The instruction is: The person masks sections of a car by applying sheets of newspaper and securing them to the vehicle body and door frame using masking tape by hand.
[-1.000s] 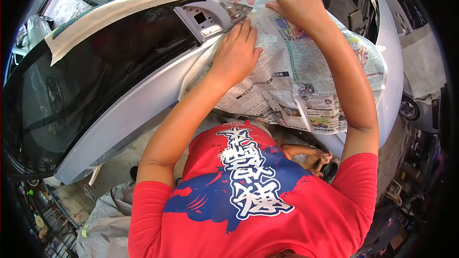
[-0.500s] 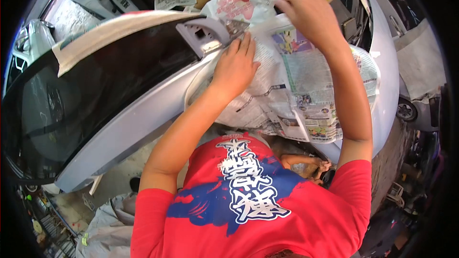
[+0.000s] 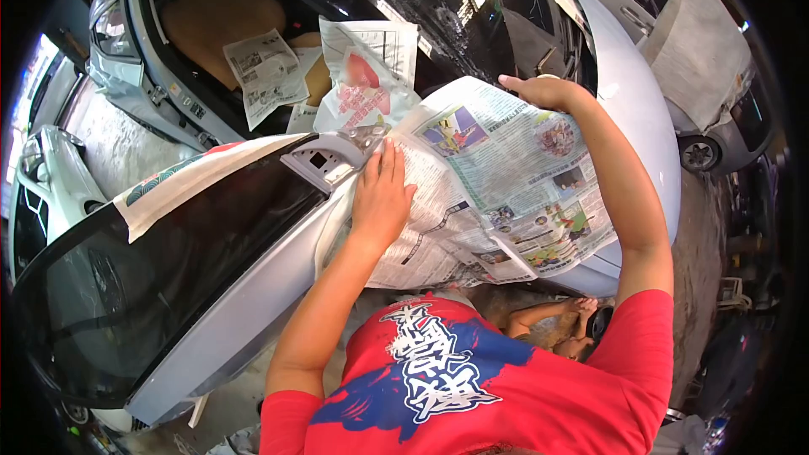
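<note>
My left hand [image 3: 383, 206] lies flat on a newspaper sheet [image 3: 472, 185], fingers stretched forward, beside the bare grey mirror mount [image 3: 322, 160] of a car door. Fingertips come close to the mount's metal bracket [image 3: 366, 136]. My right hand [image 3: 548, 93] is at the far right edge of the raised, partly curled newspaper. One digit sticks out to the left; the other fingers are hidden, and I cannot see what they hold. The newspaper covers part of the silver car fender [image 3: 666, 177].
The silver car door [image 3: 227, 303] stands open at left, with a paper strip [image 3: 202, 179] along its window top. More newspaper [image 3: 265, 76] lies near the car's opening. Below the fender a person's hands [image 3: 581, 307] show. Other cars [image 3: 712, 76] stand close by.
My right hand has moved from above the paper down to its edge, and the tape roll it held is out of sight. The newspaper is lifted more. The view has shifted.
</note>
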`<action>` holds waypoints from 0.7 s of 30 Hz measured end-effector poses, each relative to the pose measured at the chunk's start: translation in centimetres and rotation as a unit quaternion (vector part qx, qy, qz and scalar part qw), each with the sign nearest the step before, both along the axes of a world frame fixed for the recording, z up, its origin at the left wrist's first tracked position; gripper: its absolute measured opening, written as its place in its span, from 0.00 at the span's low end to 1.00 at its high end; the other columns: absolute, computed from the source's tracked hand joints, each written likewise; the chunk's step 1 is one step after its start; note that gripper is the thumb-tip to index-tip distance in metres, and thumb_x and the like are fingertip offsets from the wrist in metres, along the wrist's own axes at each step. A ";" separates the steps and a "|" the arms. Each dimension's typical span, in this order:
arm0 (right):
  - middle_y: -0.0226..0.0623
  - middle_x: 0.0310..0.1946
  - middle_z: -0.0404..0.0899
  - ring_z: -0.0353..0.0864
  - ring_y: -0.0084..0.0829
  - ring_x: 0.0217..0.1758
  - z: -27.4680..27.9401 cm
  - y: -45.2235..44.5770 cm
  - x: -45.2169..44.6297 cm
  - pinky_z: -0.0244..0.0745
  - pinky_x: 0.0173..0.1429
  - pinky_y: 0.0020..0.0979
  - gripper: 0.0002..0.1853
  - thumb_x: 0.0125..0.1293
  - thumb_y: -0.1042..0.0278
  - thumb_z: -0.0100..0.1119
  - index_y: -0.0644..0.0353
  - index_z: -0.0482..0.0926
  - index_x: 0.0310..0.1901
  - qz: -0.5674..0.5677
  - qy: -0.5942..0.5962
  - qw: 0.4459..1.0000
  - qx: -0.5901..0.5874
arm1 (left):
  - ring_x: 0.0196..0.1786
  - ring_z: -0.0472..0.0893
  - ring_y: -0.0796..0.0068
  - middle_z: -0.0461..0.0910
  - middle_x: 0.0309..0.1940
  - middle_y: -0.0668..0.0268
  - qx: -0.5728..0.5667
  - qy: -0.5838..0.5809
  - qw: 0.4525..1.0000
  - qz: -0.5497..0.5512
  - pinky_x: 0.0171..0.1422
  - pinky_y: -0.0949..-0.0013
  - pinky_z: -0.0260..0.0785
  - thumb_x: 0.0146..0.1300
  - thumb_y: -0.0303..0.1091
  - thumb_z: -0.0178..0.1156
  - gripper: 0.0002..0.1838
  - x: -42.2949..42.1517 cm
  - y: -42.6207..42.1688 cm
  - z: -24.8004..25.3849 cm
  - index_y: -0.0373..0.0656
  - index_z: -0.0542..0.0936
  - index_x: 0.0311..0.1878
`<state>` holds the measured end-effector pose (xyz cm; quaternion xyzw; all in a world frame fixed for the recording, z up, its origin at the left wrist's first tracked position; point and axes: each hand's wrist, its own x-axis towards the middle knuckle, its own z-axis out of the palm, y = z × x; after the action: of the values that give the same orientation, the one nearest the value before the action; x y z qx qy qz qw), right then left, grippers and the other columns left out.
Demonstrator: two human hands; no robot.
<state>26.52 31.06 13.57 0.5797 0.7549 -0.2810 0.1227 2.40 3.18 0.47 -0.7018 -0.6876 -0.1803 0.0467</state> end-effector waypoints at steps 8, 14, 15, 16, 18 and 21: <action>0.48 0.51 0.87 0.88 0.34 0.45 1.7 1.1 1.1 0.84 0.50 0.35 0.28 0.75 0.53 0.65 0.76 0.80 0.59 -0.145 0.346 0.914 -0.151 | 0.75 0.66 0.51 0.60 0.82 0.53 0.013 0.004 1.000 0.015 0.75 0.51 0.66 0.70 0.45 0.65 0.38 0.5 0.3 0.2 0.33 0.67 0.77; 0.40 0.49 0.87 0.86 0.27 0.47 6.0 -0.8 2.3 0.81 0.52 0.29 0.21 0.72 0.61 0.68 0.69 0.81 0.57 0.006 0.442 0.897 -0.016 | 0.71 0.69 0.57 0.59 0.83 0.59 0.033 0.014 0.999 0.027 0.68 0.53 0.67 0.69 0.49 0.65 0.39 0.4 1.0 0.5 0.36 0.69 0.76; 0.37 0.48 0.87 0.86 0.26 0.48 7.3 -1.8 2.6 0.79 0.52 0.27 0.19 0.71 0.62 0.68 0.67 0.81 0.56 0.041 0.429 0.900 0.069 | 0.69 0.69 0.58 0.60 0.83 0.60 0.030 0.017 0.999 0.030 0.67 0.53 0.67 0.69 0.50 0.65 0.39 0.3 0.9 0.4 0.37 0.69 0.77; 0.33 0.44 0.86 0.84 0.23 0.47 8.3 -4.9 2.1 0.77 0.52 0.26 0.16 0.71 0.63 0.67 0.66 0.83 0.53 0.040 0.428 0.890 0.155 | 0.68 0.69 0.60 0.60 0.83 0.61 0.021 0.018 0.999 0.034 0.65 0.54 0.67 0.69 0.51 0.65 0.39 0.1 0.2 -0.1 0.38 0.69 0.77; 0.29 0.39 0.84 0.79 0.21 0.43 7.7 -6.5 1.9 0.74 0.51 0.27 0.09 0.71 0.69 0.67 0.65 0.84 0.47 0.057 0.426 0.876 0.220 | 0.66 0.71 0.59 0.61 0.82 0.62 0.029 0.006 0.999 0.040 0.64 0.54 0.68 0.68 0.50 0.65 0.39 -0.2 0.6 -0.9 0.38 0.69 0.76; 0.31 0.39 0.83 0.77 0.23 0.41 7.6 -9.5 0.0 0.72 0.49 0.27 0.05 0.71 0.75 0.66 0.65 0.82 0.45 0.133 0.403 0.837 0.345 | 0.64 0.71 0.58 0.63 0.81 0.61 0.016 -0.003 0.999 0.040 0.64 0.54 0.69 0.68 0.49 0.65 0.39 -0.2 1.5 -0.1 0.38 0.69 0.76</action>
<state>26.52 21.52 21.18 0.3143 0.8553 -0.1926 -0.3641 2.21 4.64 0.38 -0.6722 -0.7123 -0.1917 0.0630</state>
